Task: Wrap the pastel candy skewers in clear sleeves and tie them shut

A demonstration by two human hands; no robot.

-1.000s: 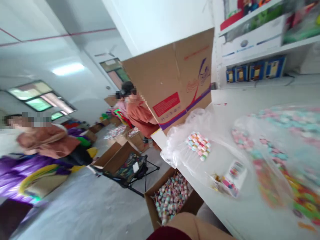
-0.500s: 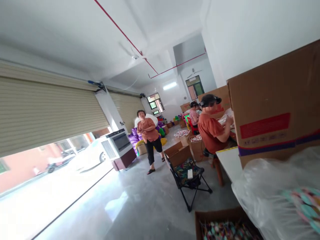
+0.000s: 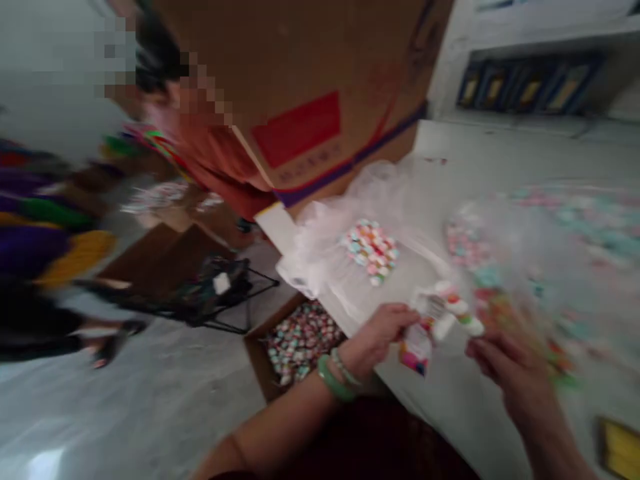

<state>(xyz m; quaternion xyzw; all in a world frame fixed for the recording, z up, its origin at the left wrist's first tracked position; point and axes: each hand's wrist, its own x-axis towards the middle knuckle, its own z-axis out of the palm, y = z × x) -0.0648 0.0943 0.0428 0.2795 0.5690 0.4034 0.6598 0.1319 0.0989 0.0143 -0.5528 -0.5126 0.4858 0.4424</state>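
My left hand [image 3: 373, 337], with a green bangle at its wrist, is closed on the edge of a small printed plastic packet [image 3: 416, 348]. My right hand [image 3: 517, 377] pinches the lower end of what looks like a marshmallow skewer [image 3: 457, 308], white with orange and green bands. The skewer's upper end is close to the packet; blur hides whether they touch. Beyond my hands, a heap of small colourful sweets [image 3: 373, 250] lies on crumpled clear plastic [image 3: 320, 233]. To the right, large clear bags [image 3: 530, 240] hold pastel sweets.
A big cardboard carton [image 3: 300, 60] stands at the back of the white table [image 3: 440, 150]. Below its left edge is a box of sweets [image 3: 257, 363]. Further left are a folding chair [image 3: 197, 300], a co-worker in an orange top [image 3: 225, 150] and another person's leg [image 3: 45, 333].
My view has swung from the room down and right to the table. Both my hands, the packet and the skewer have come into sight. The walking person is closer, at the left edge.
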